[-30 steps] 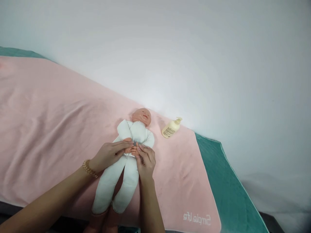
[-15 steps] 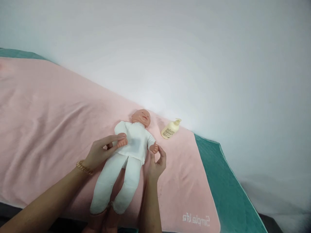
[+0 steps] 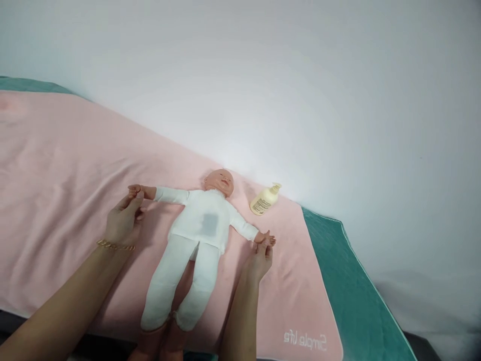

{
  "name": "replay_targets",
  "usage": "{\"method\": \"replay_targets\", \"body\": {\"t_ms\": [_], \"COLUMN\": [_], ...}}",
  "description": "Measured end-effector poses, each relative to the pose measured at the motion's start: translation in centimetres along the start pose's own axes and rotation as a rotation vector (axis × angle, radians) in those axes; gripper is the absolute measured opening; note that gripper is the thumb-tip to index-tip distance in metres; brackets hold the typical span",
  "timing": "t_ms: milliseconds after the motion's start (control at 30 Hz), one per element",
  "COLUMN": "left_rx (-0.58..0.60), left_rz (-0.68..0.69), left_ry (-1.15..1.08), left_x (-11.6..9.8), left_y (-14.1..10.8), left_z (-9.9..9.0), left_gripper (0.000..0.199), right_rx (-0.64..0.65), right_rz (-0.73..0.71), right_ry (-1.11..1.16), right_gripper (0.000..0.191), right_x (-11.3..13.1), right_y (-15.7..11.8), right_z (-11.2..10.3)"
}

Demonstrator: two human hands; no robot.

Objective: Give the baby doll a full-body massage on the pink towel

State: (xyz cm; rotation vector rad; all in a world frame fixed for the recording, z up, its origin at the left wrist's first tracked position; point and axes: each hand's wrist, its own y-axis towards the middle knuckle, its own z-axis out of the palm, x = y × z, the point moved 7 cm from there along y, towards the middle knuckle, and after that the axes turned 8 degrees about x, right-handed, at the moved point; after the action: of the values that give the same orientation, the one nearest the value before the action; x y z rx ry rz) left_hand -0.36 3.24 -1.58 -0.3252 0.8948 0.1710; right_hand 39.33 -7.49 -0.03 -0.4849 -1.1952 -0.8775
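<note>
While the doll [image 3: 199,215] lies face-up on the blanket [image 3: 75,150], head by its far edge, the left hand [image 3: 126,220] and right hand [image 3: 261,259] each pinch one doll hand, fingers nearly closed. A light, even hold probably spares the arms [image 3: 173,195]. The palms are hidden; the feet [image 3: 173,346] are cut off.

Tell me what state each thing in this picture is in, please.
Doll: on its back, clothed in white, arms spread.
Left hand: closed on one doll hand.
Right hand: closed on the other.
Bracelet: worn.
Pump bottle: not held.
Pink blanket: spread out, wrinkled.
Green cloth: partly covered by the blanket.
</note>
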Motion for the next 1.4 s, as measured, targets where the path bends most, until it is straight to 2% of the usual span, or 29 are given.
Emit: {"method": "replay_targets", "body": {"t_ms": [133,300,400,500,567,633,800,900,1000,1200,1400], "left_rx": [0.011,0.027,0.045,0.119,0.204,0.288,0.499,0.688,0.85,0.904,0.901], "left_rz": [0.011,0.111,0.222,0.327,0.336,0.351,0.621,0.686,0.719,0.758,0.761], "left_ry": [-0.025,0.153,0.338,0.438,0.481,0.584,0.796,0.809,0.836,0.923,0.927], "left_x": [0.6,0.0,-1.2,-2.0,-1.5,-0.6,0.7,1.3,1.6,1.3,1.5], "left_y": [0.6,0.1,-1.1,-2.9,-4.0,-5.0,-7.1,-7.5,-8.1,-8.9,-8.7], "left_z": [-0.5,-0.2,1.0,2.9,4.1,5.0,6.5,7.5,8.6,9.7,9.6], "left_gripper": [0.029,0.021,0.028,0.042,0.047,0.044,0.024,0.022,0.025,0.028,0.027], "right_rx": [-0.002,0.036,0.067,0.08,0.121,0.212,0.463,0.634,0.711,0.753,0.76], "right_rz": [0.002,-0.038,-0.051,-0.119,-0.212,-0.327,-0.668,-0.895,-1.01,-0.921,-0.871], "right_ry": [-0.003,-0.093,-0.084,-0.111,-0.136,-0.155,-0.378,-0.48,-0.509,-0.536,-0.485], "right_gripper": [0.055,0.054,0.058,0.056,0.052,0.046,0.034,0.035,0.032,0.024,0.025], "right_x": [-0.2,0.1,0.5,1.6,2.5,3.0,3.4,3.8,4.3,3.9,3.7], "right_y": [0.2,0.1,-0.2,-1.1,-2.1,-3.3,-6.1,-7.7,-8.6,-8.6,-8.4], "right_z": [-0.2,0.0,0.6,1.5,2.6,3.8,6.4,7.8,8.5,9.1,9.0]}}
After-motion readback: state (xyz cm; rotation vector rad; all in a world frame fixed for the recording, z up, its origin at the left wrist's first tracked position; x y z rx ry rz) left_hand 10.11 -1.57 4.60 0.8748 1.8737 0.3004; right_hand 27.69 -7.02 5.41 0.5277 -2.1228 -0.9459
